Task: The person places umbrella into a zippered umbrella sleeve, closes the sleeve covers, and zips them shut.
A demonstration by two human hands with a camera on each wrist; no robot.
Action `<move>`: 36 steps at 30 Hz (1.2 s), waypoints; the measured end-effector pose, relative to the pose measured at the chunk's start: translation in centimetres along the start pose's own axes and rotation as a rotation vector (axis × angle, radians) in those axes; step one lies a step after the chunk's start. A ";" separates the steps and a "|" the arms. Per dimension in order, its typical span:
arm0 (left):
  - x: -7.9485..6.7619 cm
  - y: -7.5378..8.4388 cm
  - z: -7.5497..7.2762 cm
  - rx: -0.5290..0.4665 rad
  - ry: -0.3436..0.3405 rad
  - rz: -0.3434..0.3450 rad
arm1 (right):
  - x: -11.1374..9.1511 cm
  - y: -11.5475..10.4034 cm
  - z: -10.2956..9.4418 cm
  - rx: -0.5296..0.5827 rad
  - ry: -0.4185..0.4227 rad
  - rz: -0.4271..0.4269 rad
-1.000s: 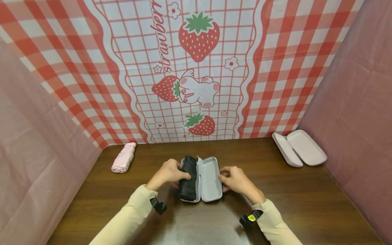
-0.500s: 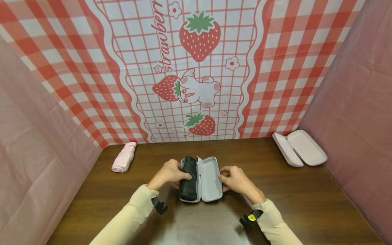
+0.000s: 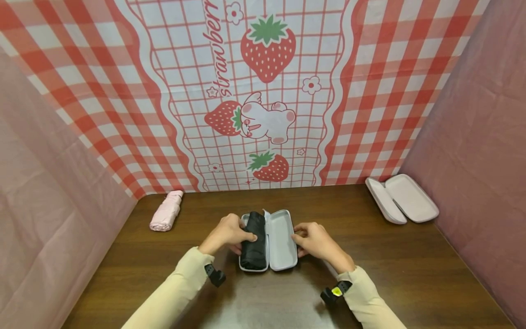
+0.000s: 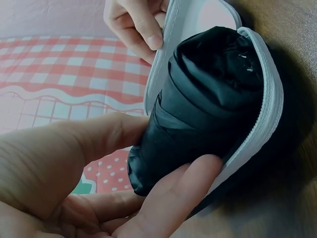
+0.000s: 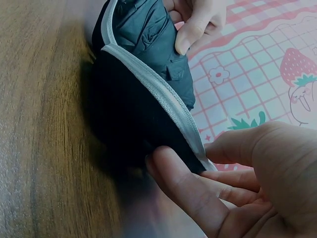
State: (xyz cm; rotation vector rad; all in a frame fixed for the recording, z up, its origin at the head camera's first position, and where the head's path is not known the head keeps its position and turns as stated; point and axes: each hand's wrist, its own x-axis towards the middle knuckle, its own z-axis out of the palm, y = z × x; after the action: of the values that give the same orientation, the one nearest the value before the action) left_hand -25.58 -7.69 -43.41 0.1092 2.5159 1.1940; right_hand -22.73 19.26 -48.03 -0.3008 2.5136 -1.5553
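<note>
A zippered case point(image 3: 283, 242), black outside with a pale grey lining, lies unfolded on the table in front of me. In its left half sits a black folded umbrella point(image 3: 254, 244). My left hand point(image 3: 230, 232) holds the umbrella and that half's side, its thumb on the black fabric. The left wrist view shows the umbrella point(image 4: 198, 109) lying along the zipper edge. At the outer edge of the right half, my right hand point(image 3: 314, 240) pinches the rim between thumb and fingers. In the right wrist view, fingers point(image 5: 183, 183) touch the black shell point(image 5: 129, 109).
A pink rolled bundle point(image 3: 166, 212), like a folded umbrella, lies at the back left of the wooden table point(image 3: 263, 301). At the back right stands a second case point(image 3: 411, 198), pale and unfolded. Behind hangs a strawberry-print cloth point(image 3: 267, 114); pink cloths flank the sides.
The umbrella has shifted slightly right within the left half, so more of that half's left rim shows. The case has moved a touch left. Both hands keep their hold.
</note>
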 end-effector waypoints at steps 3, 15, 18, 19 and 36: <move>0.0 0.1 0.1 0.002 -0.005 -0.004 | 0.0 0.0 0.0 0.003 -0.002 0.002; -0.4 -0.7 0.1 0.084 0.101 0.107 | 0.1 -0.1 0.0 -0.005 0.003 0.014; -0.5 -1.1 0.0 0.095 0.120 0.106 | 0.1 -0.1 0.0 -0.011 0.001 0.006; -0.5 -1.2 0.0 0.087 0.122 0.100 | 0.1 -0.1 0.0 -0.010 0.003 0.006; -0.7 -3.6 0.2 0.007 0.192 0.246 | -0.1 -0.7 0.0 -0.038 0.020 -0.014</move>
State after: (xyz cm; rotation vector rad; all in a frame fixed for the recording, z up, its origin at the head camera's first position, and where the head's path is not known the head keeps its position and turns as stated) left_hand -24.56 -9.99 -46.03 0.3296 2.7354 1.3465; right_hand -22.56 18.98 -47.46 -0.3111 2.5643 -1.5239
